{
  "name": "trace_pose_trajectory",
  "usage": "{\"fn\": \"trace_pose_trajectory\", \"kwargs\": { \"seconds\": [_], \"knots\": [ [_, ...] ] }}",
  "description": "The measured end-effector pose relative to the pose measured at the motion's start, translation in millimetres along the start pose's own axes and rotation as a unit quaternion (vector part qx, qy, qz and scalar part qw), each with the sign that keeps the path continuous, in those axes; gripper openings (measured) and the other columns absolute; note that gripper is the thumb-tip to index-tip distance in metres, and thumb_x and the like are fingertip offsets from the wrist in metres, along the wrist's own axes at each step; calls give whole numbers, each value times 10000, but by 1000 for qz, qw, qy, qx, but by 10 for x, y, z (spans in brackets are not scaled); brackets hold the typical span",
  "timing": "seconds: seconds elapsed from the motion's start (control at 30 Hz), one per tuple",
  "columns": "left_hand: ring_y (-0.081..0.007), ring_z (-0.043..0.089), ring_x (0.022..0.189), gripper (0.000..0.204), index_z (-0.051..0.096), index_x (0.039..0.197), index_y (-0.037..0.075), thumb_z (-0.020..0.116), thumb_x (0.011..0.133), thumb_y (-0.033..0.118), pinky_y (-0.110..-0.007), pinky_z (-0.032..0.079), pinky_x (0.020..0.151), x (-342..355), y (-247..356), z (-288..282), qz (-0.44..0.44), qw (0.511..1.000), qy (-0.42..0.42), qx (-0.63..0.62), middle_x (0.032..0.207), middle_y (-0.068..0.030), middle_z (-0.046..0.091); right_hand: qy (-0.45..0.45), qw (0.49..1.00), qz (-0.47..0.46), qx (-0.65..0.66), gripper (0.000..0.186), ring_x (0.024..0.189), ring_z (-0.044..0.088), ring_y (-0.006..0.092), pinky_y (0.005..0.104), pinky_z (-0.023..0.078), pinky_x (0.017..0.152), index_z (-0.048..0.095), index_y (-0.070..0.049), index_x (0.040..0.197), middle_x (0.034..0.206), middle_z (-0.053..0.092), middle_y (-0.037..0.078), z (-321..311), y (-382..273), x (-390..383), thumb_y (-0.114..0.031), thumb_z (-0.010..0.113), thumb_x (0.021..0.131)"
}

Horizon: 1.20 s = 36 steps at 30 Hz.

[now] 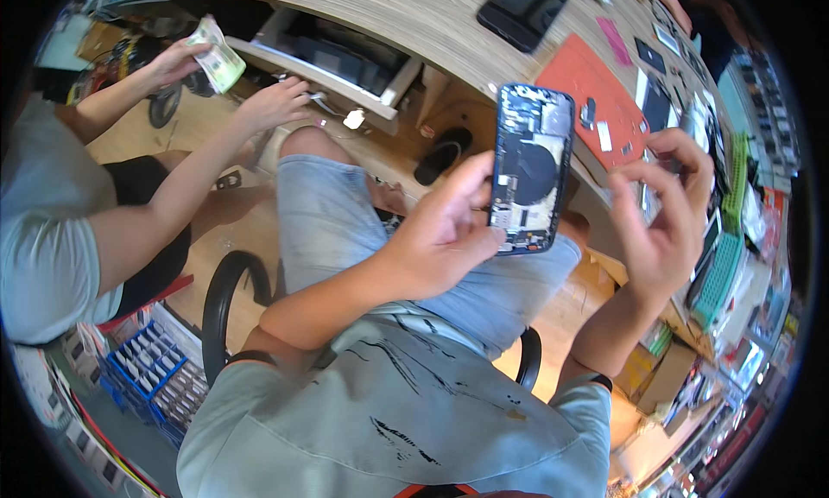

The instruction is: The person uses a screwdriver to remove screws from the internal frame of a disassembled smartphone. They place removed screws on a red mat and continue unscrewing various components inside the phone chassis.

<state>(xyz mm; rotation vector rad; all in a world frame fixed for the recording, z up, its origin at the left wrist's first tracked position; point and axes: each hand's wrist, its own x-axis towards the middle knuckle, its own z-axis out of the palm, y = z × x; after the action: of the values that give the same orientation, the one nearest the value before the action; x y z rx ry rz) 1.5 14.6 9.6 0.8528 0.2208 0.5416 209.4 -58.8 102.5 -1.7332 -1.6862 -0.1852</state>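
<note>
My left hand (449, 230) grips an opened smartphone (540, 152) by its lower left edge, holding it upright above my lap. The phone's inside faces me: a dark round coil pad, silvery plates and small boards within a dark frame. To the right of it, my right hand (665, 213) is raised with bent fingers and thumb apart. Something thin and silvery shows behind those fingers; whether it touches them is unclear. Beyond the hand, a red work mat (583, 92) lies on the wooden bench (414, 23), with small parts on it.
A person sits at my left, with banknotes (221, 63) in one hand, beside an open drawer (324, 57). A black phone-shaped device (522, 12) lies on the bench. Green baskets (718, 278) stand at right. A blue parts tray (147, 360) is at lower left.
</note>
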Motion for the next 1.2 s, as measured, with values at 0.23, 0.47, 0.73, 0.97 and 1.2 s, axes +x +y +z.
{"fn": "trace_pose_trajectory", "kwargs": {
  "seconds": [0.23,0.47,0.73,0.97,1.2],
  "knots": [
    [-187,573,1187,729,210,1539,33,496,883,-103,-302,486,936,-401,96,-41,-35,999,25,-18,1351,-138,543,-72,987,-75,122,245,943,552,297,387,459,789,693,-71,817,1062,632,76,447,-603,-256,-36,790,595],
    [-175,569,1191,712,208,1534,16,494,892,-91,-302,484,950,-855,140,-76,-6,999,23,-26,1321,-143,561,-104,978,-116,138,257,908,560,296,390,459,772,687,-58,826,1051,631,86,570,-946,-410,-45,801,596],
    [-178,571,1195,706,206,1530,4,502,894,-74,-307,472,977,-1032,139,3,-7,1000,15,-4,1313,-152,570,-99,981,-116,123,272,929,561,291,384,466,784,714,-70,845,1043,618,79,466,-1062,-572,-67,813,591],
    [-187,568,1205,715,206,1534,-1,498,886,-77,-306,466,987,-1032,130,76,-25,999,23,-2,1324,-168,568,-80,989,-122,37,336,952,546,280,365,462,804,759,-110,880,1048,604,48,314,-1099,-727,-87,798,547],
    [-208,563,1221,702,198,1534,-13,478,893,-76,-326,458,1009,-1005,61,64,-10,1000,12,-1,1344,-187,559,-58,989,-138,-18,398,981,529,280,396,525,808,790,-117,937,1040,591,16,311,-1097,-954,-114,757,541]
  ]
}}
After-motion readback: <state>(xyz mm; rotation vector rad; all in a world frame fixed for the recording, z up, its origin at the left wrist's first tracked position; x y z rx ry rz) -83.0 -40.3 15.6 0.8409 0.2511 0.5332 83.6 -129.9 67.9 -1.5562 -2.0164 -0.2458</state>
